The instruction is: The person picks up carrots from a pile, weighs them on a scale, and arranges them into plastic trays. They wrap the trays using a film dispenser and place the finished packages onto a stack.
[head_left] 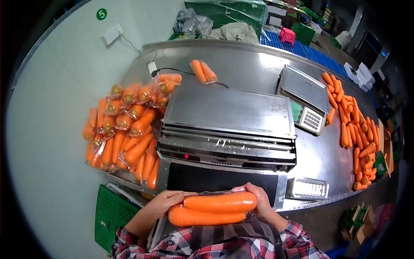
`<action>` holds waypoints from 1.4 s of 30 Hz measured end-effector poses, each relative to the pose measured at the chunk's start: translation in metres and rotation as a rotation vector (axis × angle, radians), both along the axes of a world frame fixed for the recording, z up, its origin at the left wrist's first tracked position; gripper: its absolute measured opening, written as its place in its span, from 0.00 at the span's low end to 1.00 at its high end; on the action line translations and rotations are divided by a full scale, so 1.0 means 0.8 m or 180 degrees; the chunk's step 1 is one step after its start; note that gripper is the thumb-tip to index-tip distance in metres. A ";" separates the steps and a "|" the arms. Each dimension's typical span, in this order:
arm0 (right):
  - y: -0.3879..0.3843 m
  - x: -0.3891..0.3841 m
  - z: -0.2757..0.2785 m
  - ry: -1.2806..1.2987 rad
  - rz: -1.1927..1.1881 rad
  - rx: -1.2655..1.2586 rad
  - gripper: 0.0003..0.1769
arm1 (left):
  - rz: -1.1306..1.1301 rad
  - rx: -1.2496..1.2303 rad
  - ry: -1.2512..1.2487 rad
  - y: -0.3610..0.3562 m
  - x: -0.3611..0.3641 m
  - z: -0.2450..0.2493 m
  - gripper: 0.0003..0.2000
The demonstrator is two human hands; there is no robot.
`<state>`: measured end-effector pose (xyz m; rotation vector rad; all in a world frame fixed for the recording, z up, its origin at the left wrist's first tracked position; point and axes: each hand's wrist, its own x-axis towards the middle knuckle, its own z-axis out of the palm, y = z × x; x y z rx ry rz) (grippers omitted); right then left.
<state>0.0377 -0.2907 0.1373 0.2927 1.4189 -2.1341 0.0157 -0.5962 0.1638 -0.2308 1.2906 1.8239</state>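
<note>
Low at the near side of the brushed-steel worktable [252, 64], two bare hands hold a pair of thick orange carrots [213, 206] lengthwise, side by side, with glossy clear plastic film [249, 214] about them. The left hand [164, 203] grips one end, thumb along the upper edge; the right hand [260, 202] closes round the other, its fingers partly hidden. The pair is just on the near side of the flat black plate [183, 176] before the boxy silver wrapping machine [228, 114]. To handle it well, I'd press evenly from both ends, so neither carrot slides past the other, and smooth the film flat underneath (whether its underside is closed, I cannot tell). Light thumbs should suit best; hard pinching could tear the film.
</note>
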 end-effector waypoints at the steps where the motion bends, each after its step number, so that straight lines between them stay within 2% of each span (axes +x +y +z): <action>1: -0.003 -0.008 0.003 -0.0123 -0.0009 -0.0115 0.32 | 0.0084 -0.0211 0.0102 0.003 0.002 0.007 0.23; 3: -0.011 -0.022 0.008 -0.0370 -0.0049 -0.0357 0.32 | 0.0471 -0.0438 0.0233 -0.001 -0.007 0.019 0.21; 4: -0.016 -0.027 0.008 -0.0215 -0.0084 -0.1029 0.35 | 0.0576 -0.0528 0.0370 -0.010 -0.016 0.026 0.21; 5: -0.014 -0.033 0.017 0.0054 0.0004 -0.1064 0.37 | 0.0686 -0.0612 0.0504 -0.019 -0.026 0.032 0.21; 7: -0.008 -0.043 0.009 0.0524 0.0030 -0.1029 0.35 | 0.1142 -0.0497 0.1075 -0.039 -0.063 0.044 0.21; 8: -0.003 -0.046 0.005 0.0764 0.0032 -0.1012 0.34 | 0.1653 -0.0040 0.1020 -0.039 -0.087 0.056 0.22; 9: 0.006 -0.046 0.005 0.0809 0.0160 -0.0845 0.30 | 0.2007 0.0521 0.0869 -0.050 -0.118 0.047 0.24; 10: 0.015 -0.042 0.000 0.0771 0.0236 -0.0704 0.28 | 0.2283 0.0714 0.0866 -0.047 -0.147 0.065 0.24; 11: 0.022 -0.035 -0.005 0.0724 0.0291 -0.0560 0.27 | 0.2546 0.0560 0.1183 -0.054 -0.179 0.068 0.23; 12: 0.025 -0.030 -0.010 0.0696 0.0213 -0.0486 0.24 | 0.2621 0.0881 0.1200 -0.070 -0.219 0.057 0.21; 14: 0.029 -0.016 -0.015 0.0550 0.0045 -0.0280 0.22 | 0.2940 0.0840 0.1701 -0.078 -0.290 0.052 0.17; 17: 0.035 0.004 -0.021 0.0346 -0.0311 -0.0133 0.18 | 0.3307 0.0739 0.1599 -0.142 -0.422 -0.025 0.16; 19: 0.044 0.022 -0.030 0.0225 -0.0610 -0.0027 0.17 | 0.3297 0.0499 0.1346 -0.158 -0.469 -0.058 0.15; 20: 0.050 0.029 -0.034 0.0274 -0.0869 0.0061 0.17 | 0.3598 0.0464 0.0994 -0.156 -0.482 -0.059 0.15; 21: 0.056 0.038 -0.038 0.0314 -0.1224 0.0187 0.17 | 0.3125 0.0990 0.1175 -0.204 -0.525 -0.107 0.14; 22: 0.066 0.046 -0.049 0.0381 -0.1539 0.0334 0.17 | 0.3454 0.0514 0.0979 -0.195 -0.520 -0.095 0.15; 23: 0.076 0.053 -0.051 0.0261 -0.1805 0.0577 0.18 | 0.2722 0.0973 0.1306 -0.187 -0.508 -0.088 0.17; 24: 0.088 0.061 -0.055 0.0479 -0.1983 0.1122 0.16 | 0.1512 0.1278 0.1861 -0.220 -0.525 -0.111 0.19; 25: 0.104 0.071 -0.058 0.0480 -0.2184 0.1640 0.16 | 0.1586 0.1275 0.1861 -0.215 -0.518 -0.104 0.19; 26: 0.124 0.086 -0.077 0.0673 -0.2296 0.2798 0.15 | 0.2126 0.1059 0.1724 -0.205 -0.506 -0.095 0.19; 27: 0.139 0.094 -0.083 0.0902 -0.2512 0.3264 0.14 | 0.2491 0.0833 0.1664 -0.190 -0.487 -0.080 0.20; 28: 0.168 0.112 -0.096 0.1027 -0.1815 0.4668 0.14 | 0.2679 0.0660 0.1669 -0.173 -0.465 -0.067 0.20; 29: 0.185 0.119 -0.088 0.0841 -0.1416 0.5097 0.18 | 0.2756 0.0571 0.1687 -0.159 -0.440 -0.055 0.20; 31: 0.224 0.130 -0.108 0.1228 -0.1109 0.6048 0.21 | 0.2842 0.0399 0.1756 -0.134 -0.385 -0.028 0.20; 34: 0.281 0.152 -0.130 0.1122 -0.0269 0.6101 0.18 | 0.2796 0.0175 0.1745 -0.093 -0.304 0.008 0.21; 37: 0.327 0.161 -0.159 0.0998 0.0270 0.5725 0.15 | 0.2418 -0.0020 0.1856 -0.068 -0.263 0.015 0.22; 39: 0.324 0.164 -0.135 0.1501 0.0412 0.5717 0.14 | 0.2054 -0.0169 0.2050 -0.052 -0.250 0.015 0.24; 41: 0.335 0.173 -0.118 0.1881 0.0403 0.5722 0.15 | 0.1827 0.0030 0.2259 0.008 -0.220 0.034 0.24; 42: 0.359 0.183 -0.142 0.2146 0.0349 0.5555 0.16 | 0.1724 0.0136 0.2368 0.042 -0.208 0.043 0.24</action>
